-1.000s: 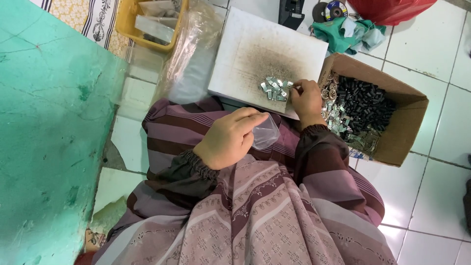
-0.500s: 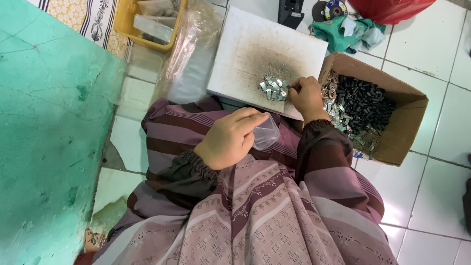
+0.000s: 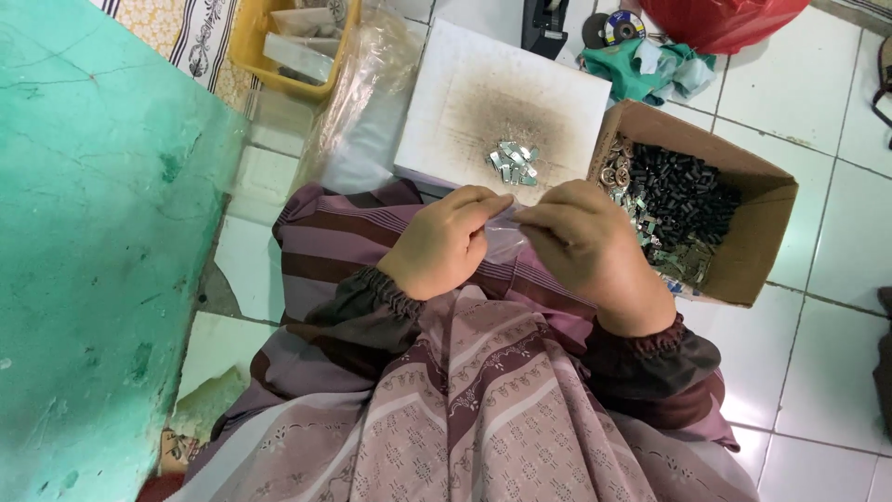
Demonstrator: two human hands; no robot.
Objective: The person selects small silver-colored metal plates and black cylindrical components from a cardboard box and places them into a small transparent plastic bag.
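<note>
Over my lap, my left hand (image 3: 446, 244) and my right hand (image 3: 585, 246) pinch the two sides of a small clear plastic bag (image 3: 504, 240). What is inside the bag cannot be made out. Just beyond my hands a small heap of silver metal pieces (image 3: 513, 162) lies on a stained white slab (image 3: 446, 102). To the right an open cardboard box (image 3: 743, 260) holds several black parts and more metal pieces.
A yellow tray (image 3: 251, 56) and a sheet of clear plastic (image 3: 367, 102) lie at the back left. A green surface (image 3: 93, 242) fills the left side. A black tool, a disc, green cloth (image 3: 641, 70) and a red bag (image 3: 720, 19) sit on white floor tiles.
My right hand has left the metal pieces on the slab and come back to the bag, gripping it opposite my left hand.
</note>
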